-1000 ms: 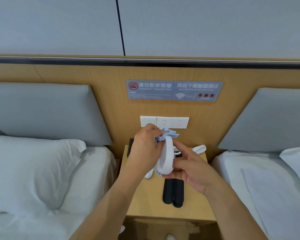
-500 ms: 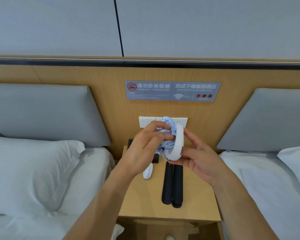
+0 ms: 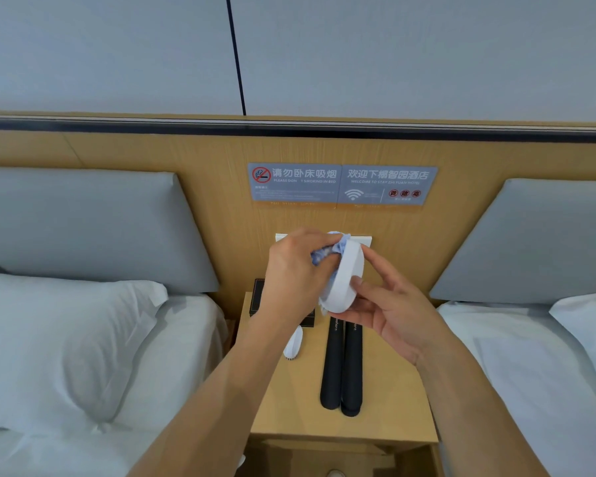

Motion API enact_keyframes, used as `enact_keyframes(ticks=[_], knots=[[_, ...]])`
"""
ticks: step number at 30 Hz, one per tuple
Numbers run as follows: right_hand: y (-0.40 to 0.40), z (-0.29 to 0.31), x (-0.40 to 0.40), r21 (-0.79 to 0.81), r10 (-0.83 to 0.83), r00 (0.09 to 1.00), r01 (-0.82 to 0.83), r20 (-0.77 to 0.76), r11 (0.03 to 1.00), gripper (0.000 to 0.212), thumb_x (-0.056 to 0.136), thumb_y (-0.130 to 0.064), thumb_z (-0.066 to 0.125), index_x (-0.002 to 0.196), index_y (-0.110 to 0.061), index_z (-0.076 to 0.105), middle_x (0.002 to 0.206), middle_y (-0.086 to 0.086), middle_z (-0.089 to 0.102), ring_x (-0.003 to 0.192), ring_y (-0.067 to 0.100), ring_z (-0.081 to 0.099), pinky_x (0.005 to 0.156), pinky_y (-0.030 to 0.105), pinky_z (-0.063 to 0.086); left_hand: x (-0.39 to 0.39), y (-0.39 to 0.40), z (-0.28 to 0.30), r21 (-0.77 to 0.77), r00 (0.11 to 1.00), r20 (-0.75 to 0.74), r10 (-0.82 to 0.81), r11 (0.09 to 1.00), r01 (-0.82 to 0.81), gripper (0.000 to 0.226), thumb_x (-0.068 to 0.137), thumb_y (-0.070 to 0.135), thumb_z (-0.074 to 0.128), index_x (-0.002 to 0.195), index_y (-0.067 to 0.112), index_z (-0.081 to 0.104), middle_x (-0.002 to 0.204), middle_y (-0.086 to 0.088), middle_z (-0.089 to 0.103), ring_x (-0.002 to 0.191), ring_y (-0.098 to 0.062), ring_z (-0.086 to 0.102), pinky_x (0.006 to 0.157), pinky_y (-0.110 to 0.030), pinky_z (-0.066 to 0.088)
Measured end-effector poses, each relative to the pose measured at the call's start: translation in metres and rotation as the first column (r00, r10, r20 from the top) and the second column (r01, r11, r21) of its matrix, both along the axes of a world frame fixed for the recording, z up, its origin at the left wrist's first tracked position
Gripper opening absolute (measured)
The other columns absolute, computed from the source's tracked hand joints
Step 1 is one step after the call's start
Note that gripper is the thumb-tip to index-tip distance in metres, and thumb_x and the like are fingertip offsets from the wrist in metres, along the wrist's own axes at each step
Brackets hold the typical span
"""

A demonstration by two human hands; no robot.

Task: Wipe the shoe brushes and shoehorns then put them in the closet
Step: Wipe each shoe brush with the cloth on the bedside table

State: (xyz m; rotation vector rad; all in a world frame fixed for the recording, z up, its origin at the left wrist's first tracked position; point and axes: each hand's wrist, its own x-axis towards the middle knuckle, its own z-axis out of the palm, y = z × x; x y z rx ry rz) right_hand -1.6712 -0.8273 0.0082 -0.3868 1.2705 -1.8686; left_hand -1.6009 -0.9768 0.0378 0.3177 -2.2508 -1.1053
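Cloth, soft and blue, sits bunched in our left hand, rubbing the smooth oval white brush our right hand pinches. Two long black shoehorns lie side by side along the nightstand middle.

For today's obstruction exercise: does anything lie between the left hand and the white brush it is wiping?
Yes. A bunched blue cloth sits between the left hand and the white brush, which the right hand holds above the nightstand. That is the wiping cloth, no obstacle.

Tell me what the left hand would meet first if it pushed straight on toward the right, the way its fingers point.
Probably the white shoe brush: the left hand already presses the blue cloth against it, with the right hand behind.
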Motion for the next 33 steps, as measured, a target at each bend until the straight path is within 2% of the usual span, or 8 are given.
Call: enact_keyframes(ticks=[7,10,14,19,22,28,31,33], knots=[[0.007,-0.003,-0.008,0.094,-0.12,0.992,0.117,0.024,0.989,0.049,0.09,0.001,0.065,0.127,-0.031,0.062,0.118,0.017,0.072,0.1,0.043,0.071,0.079,0.05,0.061,0.008,-0.006,-0.008,-0.173,0.959,0.107,-0.264,0.945,0.279,0.016,0.089,0.004,0.065,0.099,0.009,0.077,0.109,-0.004,0.058,0.089,-0.014,0.059,0.076,-0.025,0.049],[0.01,-0.007,-0.007,0.094,-0.119,0.985,0.108,0.122,0.99,0.049,0.086,-0.005,0.068,0.128,-0.029,0.061,0.117,0.02,0.072,0.101,0.044,0.071,0.079,0.053,0.061,0.013,-0.017,-0.006,-0.108,0.908,0.194,-0.372,0.912,0.397,0.018,0.09,0.005,0.064,0.103,0.01,0.076,0.107,-0.003,0.056,0.093,-0.016,0.058,0.08,-0.033,0.049],[0.009,-0.008,-0.008,0.106,-0.084,0.981,0.066,0.177,0.992,0.04,0.094,-0.002,0.06,0.126,-0.027,0.062,0.113,0.022,0.072,0.1,0.041,0.072,0.071,0.045,0.062,0.021,-0.025,-0.001,0.05,0.857,0.255,-0.448,0.891,0.451,0.02,0.09,0.011,0.068,0.107,0.018,0.075,0.106,0.0,0.058,0.099,-0.011,0.059,0.088,-0.031,0.049],[0.006,-0.007,-0.008,0.128,-0.091,0.973,0.065,0.211,0.99,0.04,0.097,0.002,0.055,0.126,-0.024,0.061,0.109,0.022,0.073,0.096,0.038,0.073,0.067,0.043,0.062,0.029,-0.023,-0.004,0.101,0.857,0.312,-0.41,0.911,0.399,0.035,0.083,0.023,0.076,0.115,0.033,0.07,0.104,0.008,0.058,0.091,-0.007,0.061,0.081,-0.022,0.05],[0.003,-0.008,-0.008,0.158,-0.122,0.972,0.091,0.202,0.983,0.042,0.099,0.003,0.051,0.128,-0.026,0.059,0.11,0.022,0.073,0.093,0.036,0.075,0.066,0.043,0.062,0.033,-0.012,-0.008,0.032,0.899,0.337,-0.278,0.958,0.284,0.043,0.078,0.031,0.08,0.119,0.037,0.067,0.101,0.013,0.054,0.088,-0.004,0.058,0.078,-0.019,0.049],[-0.005,-0.007,-0.003,0.19,-0.179,0.974,0.152,0.138,0.97,0.044,0.101,0.0,0.05,0.136,-0.027,0.053,0.105,0.02,0.075,0.084,0.032,0.076,0.063,0.039,0.061,0.031,0.014,-0.017,-0.033,0.976,0.217,-0.021,0.999,0.029,0.038,0.073,0.025,0.084,0.109,0.019,0.073,0.104,0.005,0.051,0.087,0.002,0.053,0.072,-0.004,0.042],[-0.006,-0.006,-0.001,0.205,-0.188,0.977,0.165,0.102,0.965,0.045,0.101,0.0,0.051,0.137,-0.028,0.053,0.109,0.021,0.074,0.086,0.031,0.076,0.064,0.039,0.061,0.034,0.013,-0.016,-0.064,0.974,0.225,-0.036,0.997,0.051,0.033,0.079,0.028,0.08,0.109,0.017,0.073,0.107,0.006,0.052,0.09,-0.002,0.055,0.073,-0.006,0.041],[-0.004,-0.005,-0.003,0.2,-0.201,0.973,0.177,0.11,0.964,0.046,0.1,0.002,0.051,0.137,-0.027,0.053,0.112,0.021,0.072,0.085,0.032,0.076,0.063,0.038,0.061,0.037,0.008,-0.013,-0.086,0.962,0.232,-0.146,0.982,0.17,0.028,0.086,0.027,0.072,0.111,0.018,0.07,0.117,0.01,0.049,0.099,0.0,0.055,0.078,-0.007,0.041]])
